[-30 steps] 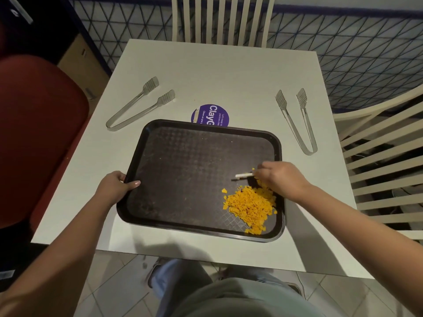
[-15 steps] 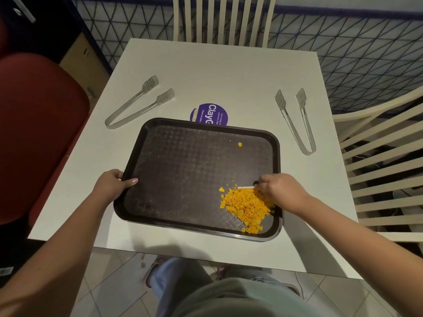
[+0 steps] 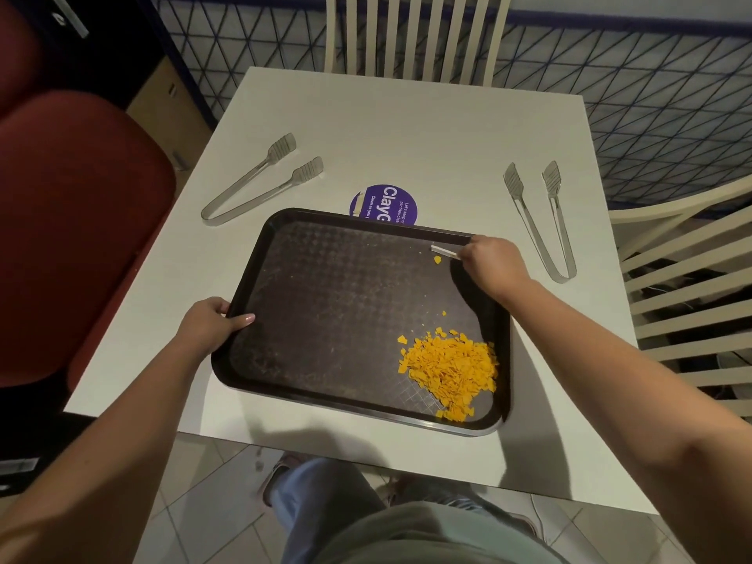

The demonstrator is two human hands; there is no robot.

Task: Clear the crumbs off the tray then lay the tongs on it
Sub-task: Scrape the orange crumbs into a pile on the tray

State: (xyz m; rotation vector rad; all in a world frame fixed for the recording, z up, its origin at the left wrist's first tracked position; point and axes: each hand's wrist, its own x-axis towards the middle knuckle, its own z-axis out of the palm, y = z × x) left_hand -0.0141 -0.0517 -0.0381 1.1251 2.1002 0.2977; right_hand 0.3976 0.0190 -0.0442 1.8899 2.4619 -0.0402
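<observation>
A dark brown tray (image 3: pixel 325 303) lies on the white table (image 3: pixel 407 136). Orange crumbs (image 3: pixel 451 370) are heaped in its near right corner, and one stray crumb (image 3: pixel 437 260) sits near the far right. My left hand (image 3: pixel 211 323) grips the tray's left rim, thumb on top. My right hand (image 3: pixel 490 262) holds a small white scraper (image 3: pixel 444 252) just behind that stray crumb. One pair of clear tongs (image 3: pixel 260 179) lies left of the tray, another pair of tongs (image 3: pixel 541 221) to the right.
A purple round sticker (image 3: pixel 384 205) shows on the table behind the tray. A red seat (image 3: pixel 73 221) stands to the left, and cream slatted chairs stand at the far side (image 3: pixel 415 30) and the right (image 3: pixel 691 287). My legs are below the table's near edge.
My right hand has left the crumb heap and moved to the tray's far right corner with the scraper, beside the stray crumb. The left hand keeps its grip on the rim.
</observation>
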